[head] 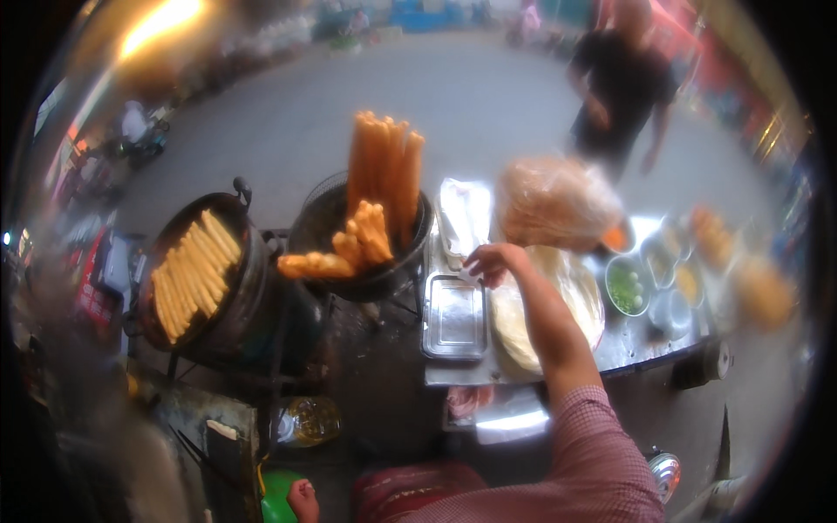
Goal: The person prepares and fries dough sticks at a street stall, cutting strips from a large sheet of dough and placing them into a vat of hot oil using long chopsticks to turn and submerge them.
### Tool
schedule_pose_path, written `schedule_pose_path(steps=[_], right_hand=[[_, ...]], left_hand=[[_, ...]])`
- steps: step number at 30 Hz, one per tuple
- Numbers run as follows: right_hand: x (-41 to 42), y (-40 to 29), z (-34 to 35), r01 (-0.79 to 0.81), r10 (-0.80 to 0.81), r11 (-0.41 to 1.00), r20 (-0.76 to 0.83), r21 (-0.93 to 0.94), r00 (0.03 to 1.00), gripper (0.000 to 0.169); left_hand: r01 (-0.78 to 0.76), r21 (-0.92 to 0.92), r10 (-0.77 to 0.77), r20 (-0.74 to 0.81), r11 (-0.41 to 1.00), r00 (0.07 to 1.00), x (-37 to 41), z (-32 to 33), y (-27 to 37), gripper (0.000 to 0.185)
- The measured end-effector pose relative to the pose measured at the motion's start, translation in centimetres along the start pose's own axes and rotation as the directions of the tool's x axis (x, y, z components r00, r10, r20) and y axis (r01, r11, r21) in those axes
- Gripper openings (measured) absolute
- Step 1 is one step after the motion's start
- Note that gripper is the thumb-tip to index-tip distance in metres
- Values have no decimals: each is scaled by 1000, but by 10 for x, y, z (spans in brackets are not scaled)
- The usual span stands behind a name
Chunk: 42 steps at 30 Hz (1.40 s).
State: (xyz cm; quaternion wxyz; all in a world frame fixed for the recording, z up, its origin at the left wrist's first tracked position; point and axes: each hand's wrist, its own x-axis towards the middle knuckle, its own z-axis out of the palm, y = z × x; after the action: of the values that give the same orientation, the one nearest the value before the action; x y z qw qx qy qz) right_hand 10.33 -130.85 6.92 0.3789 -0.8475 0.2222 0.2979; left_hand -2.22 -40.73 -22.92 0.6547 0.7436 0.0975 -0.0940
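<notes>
My right hand point(494, 263) reaches over the steel counter with bent fingers, above the far end of a rectangular metal tray point(455, 320). A small whitish scrap point(468, 274) shows at its fingertips; whether it is gripped is unclear. Beside that arm lies a large pale mass of dough point(516, 327) under clear plastic. Low in the picture, my left hand point(303, 500) is curled next to a green object point(280, 495), with nothing visible in it. Beyond the tray stands a container with white paper or plastic point(465, 209).
Fried dough sticks point(386, 170) stand in a wire basket over a dark pot point(320, 225). More sticks point(196, 274) fill a wok point(229, 307) at left. A plastic bag of food point(556, 202), a bowl of chopped greens point(626, 286) and an oil bottle point(312, 420) are around. A person point(621, 85) stands beyond.
</notes>
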Motion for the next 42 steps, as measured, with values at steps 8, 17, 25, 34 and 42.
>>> schedule_pose_path(steps=[8, 17, 25, 34, 42], right_hand=[[-24, -110, -91, 228, -270, 963, -471, -144, 840, 58], [-156, -290, 114, 734, -634, 589, -756, -338, 160, 12], [-64, -335, 415, 549, -610, 733, 30, 402, 792, 29], [-54, -439, 578, 885, -817, 461, 358, -65, 452, 33], [-27, -479, 630, 935, -817, 282, 456, -216, 352, 54]], left_hand=[[-119, 345, 138, -31, 931, 990, -35, 57, 71, 10], [-237, 441, 344, -180, 866, 922, 23, 23, 188, 12], [95, 740, 502, -538, 666, 677, 152, -102, 223, 23], [286, 764, 124, -429, 579, 895, 161, -121, 222, 30], [226, 826, 140, -341, 517, 929, 184, -127, 212, 18]])
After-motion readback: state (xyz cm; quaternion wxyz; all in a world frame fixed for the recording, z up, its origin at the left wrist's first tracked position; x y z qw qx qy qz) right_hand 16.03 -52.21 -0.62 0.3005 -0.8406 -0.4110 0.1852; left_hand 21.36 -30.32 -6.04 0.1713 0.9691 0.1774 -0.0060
